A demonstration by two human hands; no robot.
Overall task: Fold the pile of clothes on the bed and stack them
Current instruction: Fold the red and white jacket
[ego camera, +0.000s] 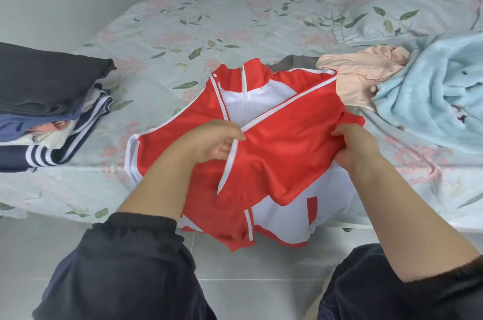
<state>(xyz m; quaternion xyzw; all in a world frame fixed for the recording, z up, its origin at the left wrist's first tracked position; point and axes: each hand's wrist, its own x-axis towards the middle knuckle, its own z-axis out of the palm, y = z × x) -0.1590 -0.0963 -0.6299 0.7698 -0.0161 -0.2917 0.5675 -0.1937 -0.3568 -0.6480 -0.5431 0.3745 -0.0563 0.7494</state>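
Head camera looks down, close over bed (183,32)

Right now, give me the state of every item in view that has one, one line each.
red jacket: zipped up, half folded, one sleeve pulled across the front, hem hanging over the edge of the bed.
left hand: pinching the jacket's sleeve.
right hand: gripping the jacket's red fabric.
clothes stack: folded, piled on the bed.
peach garment: crumpled, unfolded.
light blue fleece: crumpled, unfolded.
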